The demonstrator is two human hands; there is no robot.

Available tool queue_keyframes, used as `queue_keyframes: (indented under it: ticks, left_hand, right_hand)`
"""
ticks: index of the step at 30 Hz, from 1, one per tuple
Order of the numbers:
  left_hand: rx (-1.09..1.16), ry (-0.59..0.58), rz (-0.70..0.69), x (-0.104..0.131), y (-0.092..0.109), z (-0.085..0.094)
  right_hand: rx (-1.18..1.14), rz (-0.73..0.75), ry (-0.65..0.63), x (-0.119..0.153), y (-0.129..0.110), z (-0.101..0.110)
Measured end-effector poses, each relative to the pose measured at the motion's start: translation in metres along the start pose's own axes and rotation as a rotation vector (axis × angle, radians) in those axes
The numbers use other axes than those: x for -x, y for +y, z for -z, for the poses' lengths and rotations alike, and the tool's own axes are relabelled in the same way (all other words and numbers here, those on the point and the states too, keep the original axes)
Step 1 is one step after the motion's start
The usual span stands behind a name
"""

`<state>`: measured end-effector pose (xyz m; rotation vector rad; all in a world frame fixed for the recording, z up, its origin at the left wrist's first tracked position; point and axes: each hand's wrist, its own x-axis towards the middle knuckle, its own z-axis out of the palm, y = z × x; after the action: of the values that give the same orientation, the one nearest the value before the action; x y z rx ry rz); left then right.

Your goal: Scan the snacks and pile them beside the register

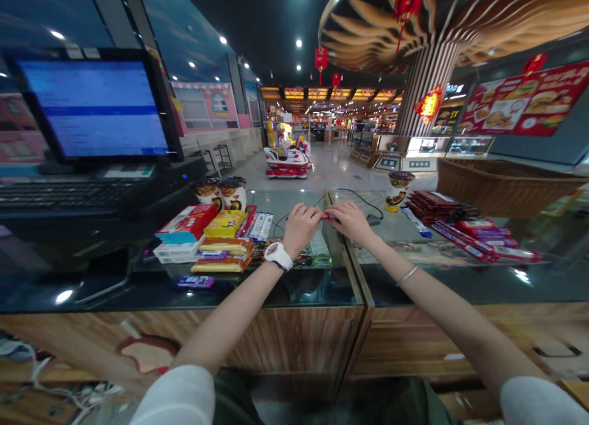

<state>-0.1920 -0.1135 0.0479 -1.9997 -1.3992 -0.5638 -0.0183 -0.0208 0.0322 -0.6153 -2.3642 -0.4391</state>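
Both hands meet over the wooden seam of the glass counter (294, 288). Left hand (300, 230) and right hand (352, 221) appear to pinch a small red packet (328, 215) between their fingertips; fingers mostly hide it, so cannot tell whether it is sealed. Left of the hands: red box (188, 221), yellow box (225, 223) and bars already stacked, two cups (234, 193) behind; one purple packet (196, 281) lies apart, nearer the body. Right: brown packets (437, 205) heaped beside a basket (501, 186). Handling looks partway: goods grouped both sides, red packet not yet set down.
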Motion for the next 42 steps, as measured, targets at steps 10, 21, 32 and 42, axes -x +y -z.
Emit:
queue_keyframes:
  ticks: [10,21,32,42]
  left_hand:
    - [-0.059,-0.03,0.207,0.042,-0.059,0.034]
    - [0.08,-0.026,0.399,0.082,-0.107,0.037]
    - [0.003,-0.103,0.539,0.099,-0.105,0.035]
    - [-0.049,-0.271,0.529,0.103,-0.1,0.028]
  right_hand:
    - [0.05,-0.007,-0.183,-0.055,-0.052,-0.018]
    - [-0.004,-0.095,-0.234,-0.107,-0.097,-0.066]
    - [-0.075,-0.129,-0.223,-0.134,-0.129,-0.112]
    - [-0.213,-0.104,-0.275,-0.146,-0.138,-0.135]
